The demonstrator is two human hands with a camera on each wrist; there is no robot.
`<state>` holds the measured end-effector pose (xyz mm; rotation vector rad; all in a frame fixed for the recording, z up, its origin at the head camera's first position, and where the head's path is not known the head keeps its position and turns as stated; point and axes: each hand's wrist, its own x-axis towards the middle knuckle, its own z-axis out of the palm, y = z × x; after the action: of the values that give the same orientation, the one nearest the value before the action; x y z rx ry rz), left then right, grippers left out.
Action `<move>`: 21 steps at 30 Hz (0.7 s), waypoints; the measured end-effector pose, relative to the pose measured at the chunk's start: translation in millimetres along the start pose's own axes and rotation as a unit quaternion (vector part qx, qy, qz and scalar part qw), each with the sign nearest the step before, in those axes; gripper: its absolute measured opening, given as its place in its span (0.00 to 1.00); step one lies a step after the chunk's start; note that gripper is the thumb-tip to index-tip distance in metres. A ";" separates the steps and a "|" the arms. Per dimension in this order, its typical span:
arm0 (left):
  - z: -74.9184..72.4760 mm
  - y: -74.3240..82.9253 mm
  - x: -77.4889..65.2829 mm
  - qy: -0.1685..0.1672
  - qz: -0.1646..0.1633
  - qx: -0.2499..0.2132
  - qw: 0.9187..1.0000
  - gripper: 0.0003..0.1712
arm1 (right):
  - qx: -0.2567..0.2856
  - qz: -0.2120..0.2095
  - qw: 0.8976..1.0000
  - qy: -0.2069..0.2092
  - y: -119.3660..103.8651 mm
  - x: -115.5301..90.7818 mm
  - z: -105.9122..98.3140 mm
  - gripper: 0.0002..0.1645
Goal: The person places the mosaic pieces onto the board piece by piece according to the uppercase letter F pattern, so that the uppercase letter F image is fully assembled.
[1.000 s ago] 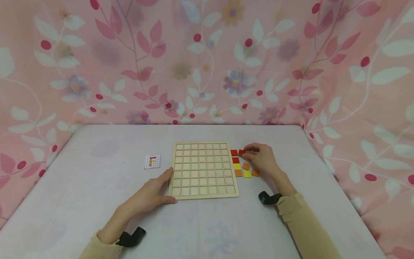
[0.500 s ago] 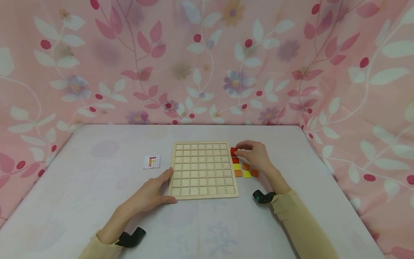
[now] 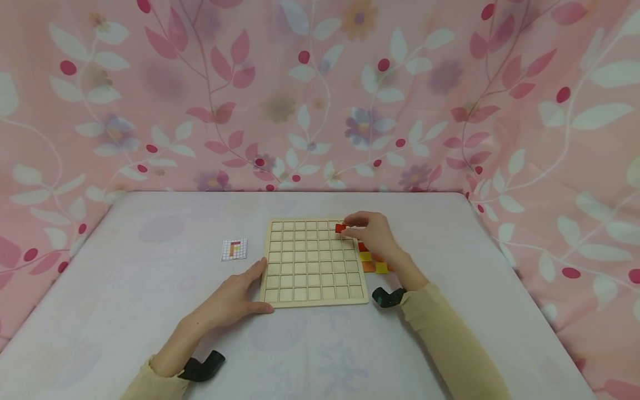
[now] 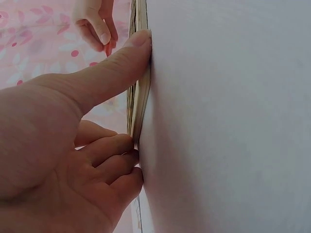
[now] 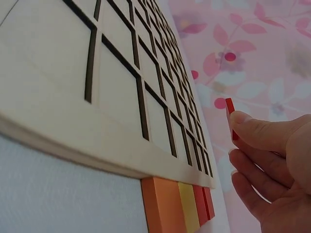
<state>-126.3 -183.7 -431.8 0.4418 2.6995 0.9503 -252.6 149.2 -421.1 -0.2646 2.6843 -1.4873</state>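
Observation:
My right hand [image 3: 372,230] pinches a small red square tile [image 3: 340,228] between thumb and fingers, over the far right part of the wooden grid board [image 3: 312,261]. In the right wrist view the tile [image 5: 230,116] stands on edge, apart from the board. My left hand [image 3: 230,297] rests against the board's near left corner. Its thumb [image 4: 112,77] lies along the front edge and its other fingers touch the left side. Beside the board's right edge lie a red tile [image 3: 362,246], yellow tiles [image 3: 381,268] and orange tiles [image 3: 369,267], partly hidden by my right hand.
A small card [image 3: 234,249] printed with a coloured grid pattern lies left of the board. The white-clothed table [image 3: 310,350] ends at the back against a pink floral curtain [image 3: 320,111]. Black wrist devices [image 3: 202,366] sit on both wrists.
My right hand has moved left from the tiles beside the board to above its far right cells, carrying a red tile. My left hand has stayed at the board's corner.

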 end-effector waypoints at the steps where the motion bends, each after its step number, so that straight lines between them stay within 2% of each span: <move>1: -0.3 -0.3 -0.2 0.001 0.001 0.002 1.000 0.64 | 0.000 -0.004 1.000 0.000 -1.3 1.2 2.5 0.16; 8: -1.4 -0.1 -1.0 0.003 0.001 0.001 1.000 0.63 | 0.004 -0.025 1.000 -0.015 -5.3 11.7 18.0 0.17; 12: -1.3 -0.1 -1.0 0.004 0.002 0.001 1.000 0.62 | -0.015 -0.043 0.999 -0.013 -5.0 17.4 25.8 0.15; 21: -1.0 0.4 -1.9 0.003 -0.003 -0.002 1.000 0.63 | -0.012 -0.041 0.999 -0.022 -1.2 21.6 36.5 0.15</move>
<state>-124.9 -184.6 -430.5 0.4316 2.7011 0.9578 -268.7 114.2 -438.9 -0.4087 2.6887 -1.4522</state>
